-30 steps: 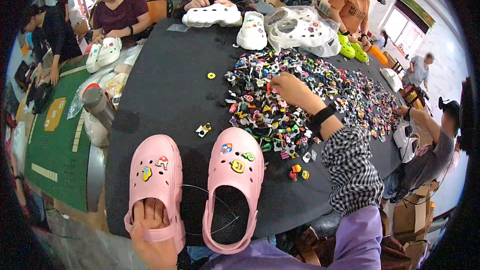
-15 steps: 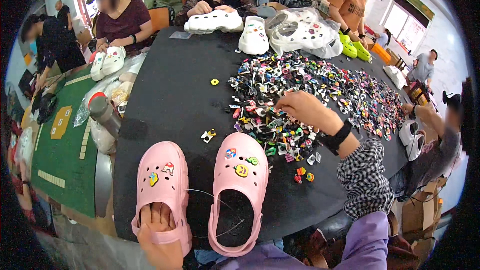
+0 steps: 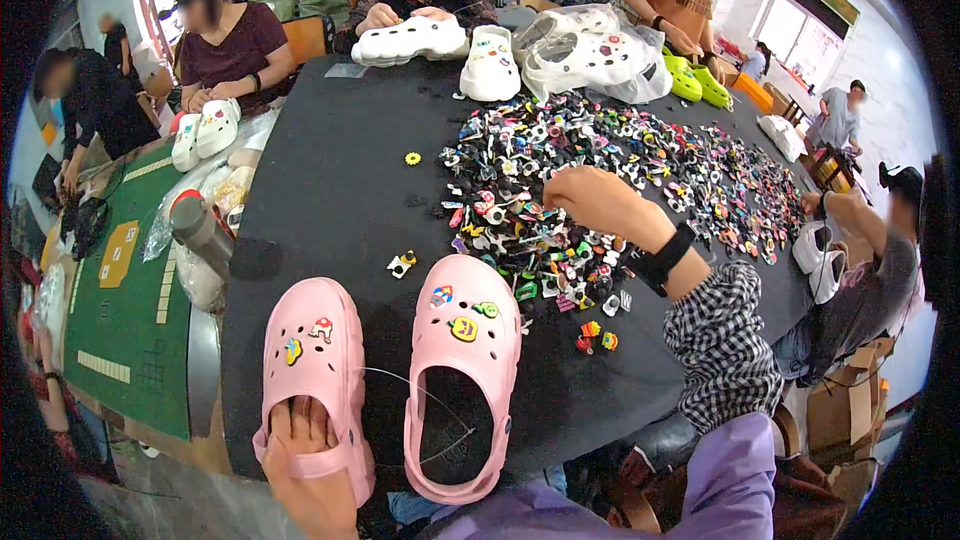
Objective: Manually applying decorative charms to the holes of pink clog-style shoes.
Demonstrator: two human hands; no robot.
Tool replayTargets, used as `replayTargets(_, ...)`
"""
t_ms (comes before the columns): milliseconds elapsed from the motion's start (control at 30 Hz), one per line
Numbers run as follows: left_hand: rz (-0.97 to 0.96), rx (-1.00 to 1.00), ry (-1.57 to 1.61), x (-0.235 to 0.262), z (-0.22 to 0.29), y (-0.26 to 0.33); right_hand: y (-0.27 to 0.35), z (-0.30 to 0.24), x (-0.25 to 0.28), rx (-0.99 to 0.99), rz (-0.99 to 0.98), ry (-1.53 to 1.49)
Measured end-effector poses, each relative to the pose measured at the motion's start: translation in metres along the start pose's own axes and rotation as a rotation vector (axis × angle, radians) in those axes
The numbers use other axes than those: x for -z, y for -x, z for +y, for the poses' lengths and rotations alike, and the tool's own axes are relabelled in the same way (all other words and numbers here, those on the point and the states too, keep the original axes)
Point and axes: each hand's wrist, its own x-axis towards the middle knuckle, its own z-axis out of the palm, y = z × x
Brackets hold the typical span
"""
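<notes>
A pair of pink clogs stands toes-away at the near table edge. My left hand (image 3: pixel 307 460) is inside the left clog (image 3: pixel 318 340), passing under its heel strap; its fingers lie stretched out, with their tips hidden in the toe. Colourful shoe charms sit on both toes, and a thin clear loop joins the left clog to the right clog (image 3: pixel 470 290). At the left part of a big charm pile (image 3: pixel 530 170), my right hand (image 3: pixel 603 202) has its fingers curled downward together. Whatever they hold, if anything, is hidden behind the hand.
Loose charms lie apart from the pile: a yellow flower (image 3: pixel 412 158), a black-and-white charm (image 3: pixel 402 263) and a colourful pair (image 3: pixel 596 337). White clogs (image 3: pixel 490 65) and green clogs (image 3: pixel 697 80) stand at the far side, where people work. A steel flask (image 3: pixel 203 230) stands left.
The view has shifted slightly, moving the scene a little left and up. My right hand's fingers, earlier reaching left into the charms, are now curled down. My left hand stays inside the clog.
</notes>
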Motion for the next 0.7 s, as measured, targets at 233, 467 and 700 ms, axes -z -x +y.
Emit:
replayTargets(233,-0.018,-0.011,-0.008,0.001,0.000,0.000,-0.030,-0.002,-0.029,0.052,-0.204,-0.050)
replayTargets(467,-0.084,-0.041,-0.057,0.025,0.001,-0.008,-0.043,-0.078,-0.023,0.080,0.002,0.390)
replayTargets(700,0.101,0.030,-0.018,0.042,-0.004,0.016,-0.002,-0.207,0.016,0.339,0.040,0.188)
